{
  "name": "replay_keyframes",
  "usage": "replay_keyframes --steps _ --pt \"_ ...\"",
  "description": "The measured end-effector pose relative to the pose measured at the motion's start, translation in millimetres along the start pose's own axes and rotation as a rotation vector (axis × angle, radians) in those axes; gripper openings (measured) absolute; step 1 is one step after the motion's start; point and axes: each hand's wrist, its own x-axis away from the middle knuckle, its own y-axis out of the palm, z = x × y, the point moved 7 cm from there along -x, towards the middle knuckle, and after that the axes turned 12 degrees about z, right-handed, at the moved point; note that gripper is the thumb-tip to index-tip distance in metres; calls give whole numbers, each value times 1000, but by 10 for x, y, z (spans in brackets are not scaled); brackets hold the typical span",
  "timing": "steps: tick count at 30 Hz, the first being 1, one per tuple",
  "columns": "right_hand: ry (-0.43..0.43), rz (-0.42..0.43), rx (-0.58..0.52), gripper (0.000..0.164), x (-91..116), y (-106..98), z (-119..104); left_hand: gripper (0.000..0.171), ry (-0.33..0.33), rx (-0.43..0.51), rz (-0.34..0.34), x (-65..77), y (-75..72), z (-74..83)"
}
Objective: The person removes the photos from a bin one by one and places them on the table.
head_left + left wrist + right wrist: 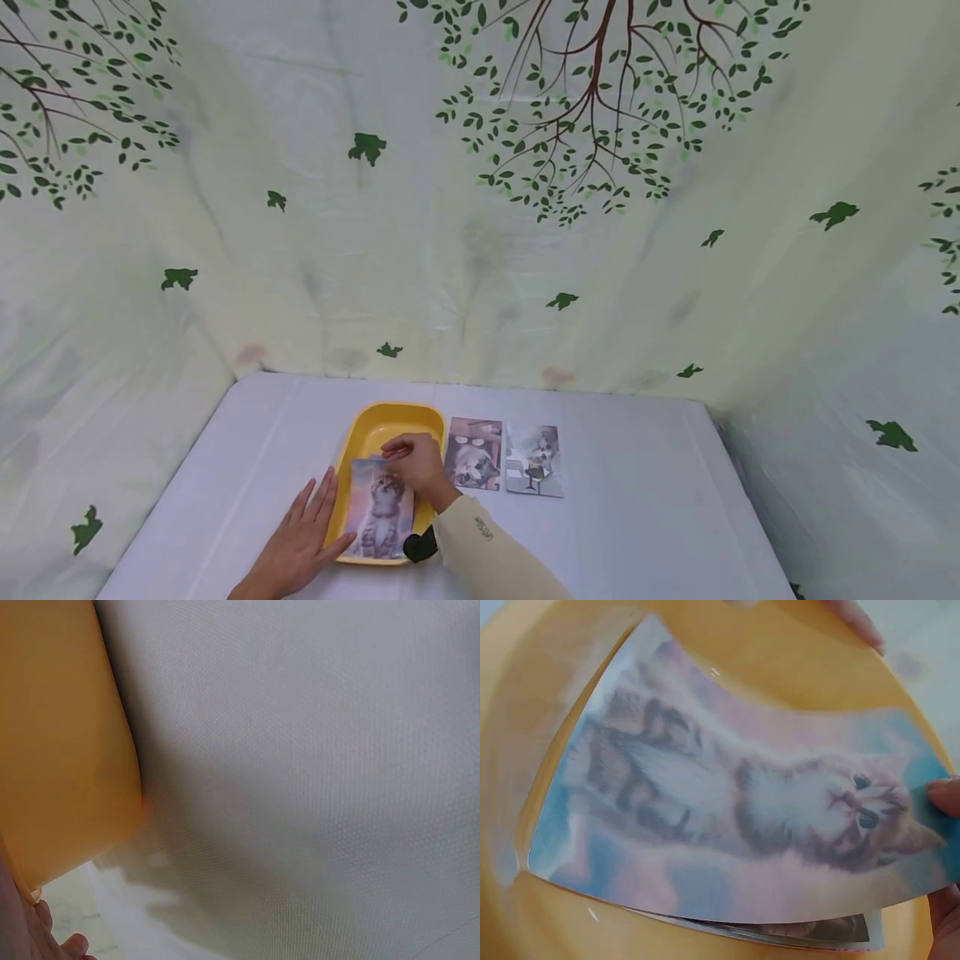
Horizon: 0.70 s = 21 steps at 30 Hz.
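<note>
My right hand [416, 465] pinches the far end of a kitten picture card [381, 510], thumb [946, 796] on top and fingers beneath. In the right wrist view the kitten card [735, 802] bends upward toward that hand, over more cards [821, 930] that lie in the yellow tray [641, 930]. My left hand [302, 529] lies along the left side of the yellow tray [375, 414], fingers straight, thumb reaching over the near rim. In the left wrist view, the left hand's fingers [46, 937] show by the tray's outer wall [64, 750].
Two more animal picture cards, a brownish one [474, 454] and a greyish one [534, 460], lie side by side right of the tray on the white table [645, 500]. A black heart shape [420, 546] shows at the tray's near right corner. Leaf-printed sheeting [450, 275] hangs behind the table.
</note>
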Motion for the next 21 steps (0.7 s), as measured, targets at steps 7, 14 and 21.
replay_keyframes --steps 7,14,21 --pt "50 6 -74 19 31 -40 15 89 -5 10 -3 9 10 -3" --pt "169 -11 -106 21 71 -78 45 89 -26 30 -13 5 8 -10" --pt "205 -1 -138 11 89 -108 76 92 -27 -6 -21 -8 10 -19"
